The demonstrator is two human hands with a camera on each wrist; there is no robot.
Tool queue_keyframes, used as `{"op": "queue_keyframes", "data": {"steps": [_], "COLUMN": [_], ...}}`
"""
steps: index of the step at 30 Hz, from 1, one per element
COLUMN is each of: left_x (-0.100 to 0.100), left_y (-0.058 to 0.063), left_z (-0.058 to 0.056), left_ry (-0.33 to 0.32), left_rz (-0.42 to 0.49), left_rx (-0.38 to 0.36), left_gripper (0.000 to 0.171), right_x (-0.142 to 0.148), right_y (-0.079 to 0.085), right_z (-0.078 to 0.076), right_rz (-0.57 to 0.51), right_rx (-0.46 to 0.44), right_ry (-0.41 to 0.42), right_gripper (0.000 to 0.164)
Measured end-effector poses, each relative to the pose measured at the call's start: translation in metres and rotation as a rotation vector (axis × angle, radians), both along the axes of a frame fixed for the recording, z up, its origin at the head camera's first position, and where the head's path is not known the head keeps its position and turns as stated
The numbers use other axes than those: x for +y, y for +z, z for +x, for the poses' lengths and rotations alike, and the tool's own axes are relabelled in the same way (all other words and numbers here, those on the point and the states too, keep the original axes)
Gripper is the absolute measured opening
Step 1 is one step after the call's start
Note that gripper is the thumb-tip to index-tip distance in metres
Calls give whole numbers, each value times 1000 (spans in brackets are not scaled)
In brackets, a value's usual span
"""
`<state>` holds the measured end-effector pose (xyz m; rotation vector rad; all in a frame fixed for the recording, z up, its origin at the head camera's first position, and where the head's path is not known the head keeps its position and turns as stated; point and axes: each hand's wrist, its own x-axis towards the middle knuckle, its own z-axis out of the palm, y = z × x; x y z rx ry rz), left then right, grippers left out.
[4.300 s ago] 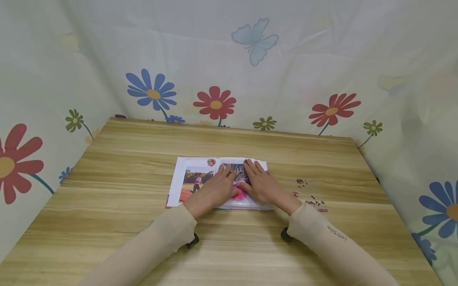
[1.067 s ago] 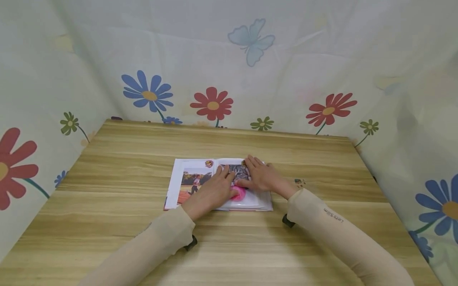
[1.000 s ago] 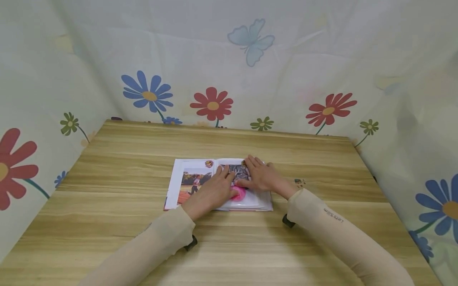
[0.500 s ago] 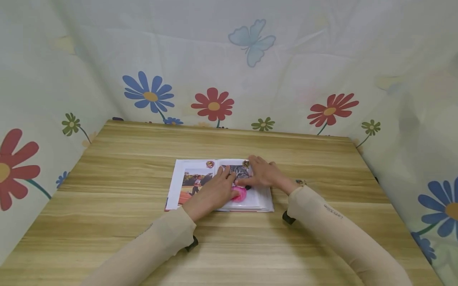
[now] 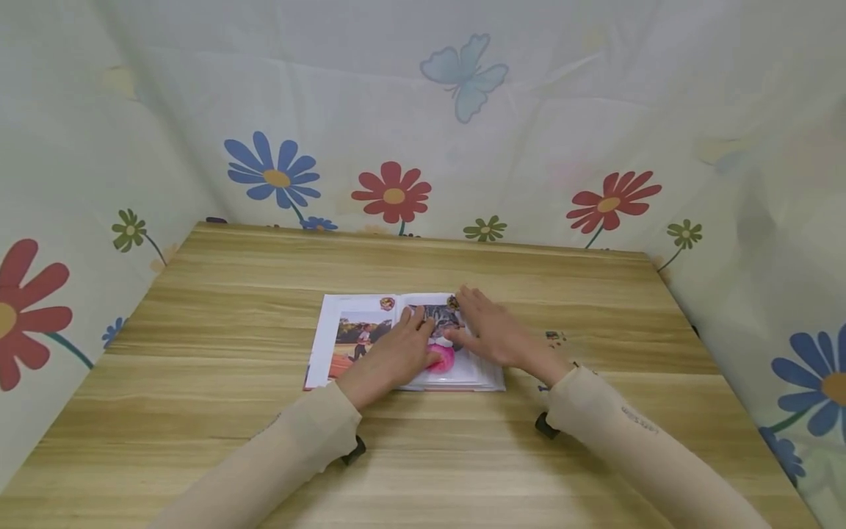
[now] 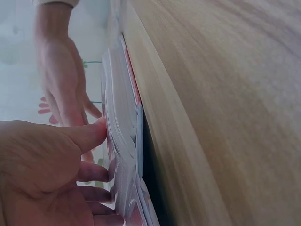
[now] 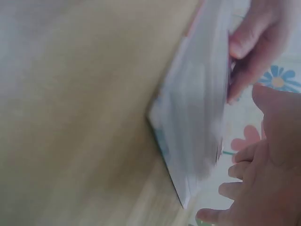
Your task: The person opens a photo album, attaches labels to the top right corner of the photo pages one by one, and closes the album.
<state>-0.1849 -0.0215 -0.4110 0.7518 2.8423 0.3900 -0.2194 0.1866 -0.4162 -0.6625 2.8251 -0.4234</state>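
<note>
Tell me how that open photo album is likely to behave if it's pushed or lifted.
Flat and open on the table, the photo album should probably slide rather than roll or tip. Its pages bow in the left wrist view, so they may flop if lifted alone. The red-edged cover looks fairly straight there, suggesting a stiffer base.

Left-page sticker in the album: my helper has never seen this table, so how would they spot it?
On the wooden table lies an open album. On its left page, in the upper inner corner above the runner photo, sits the small sticker. Its red and yellow set it apart from the darker sticker on the facing page.
</note>
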Motion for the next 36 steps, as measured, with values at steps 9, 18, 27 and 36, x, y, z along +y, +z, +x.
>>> {"op": "queue_keyframes", "data": {"steps": [9,18,27,36], "left_x": [-1,-1,0,0], "left_y": [0,-2,-1,-1], "left_z": [-1,-1,-2,-2], "left_ry": [-11,-8,-7,-5], "left_rz": [7,5,-8,-5], "left_rx": [21,-8,-25,-25], "left_gripper": [66,71,70,70], "right_x": [-10,-14,-14,-10], "right_y": [-5,-4,-2,2], "right_z": [12,4,-7,-18], "right_rz": [133,181,240,210], "right_rx": [23,31,-15,-82], "right_ry": [40,23,1,-4], "right_gripper": [88,87,94,103]}}
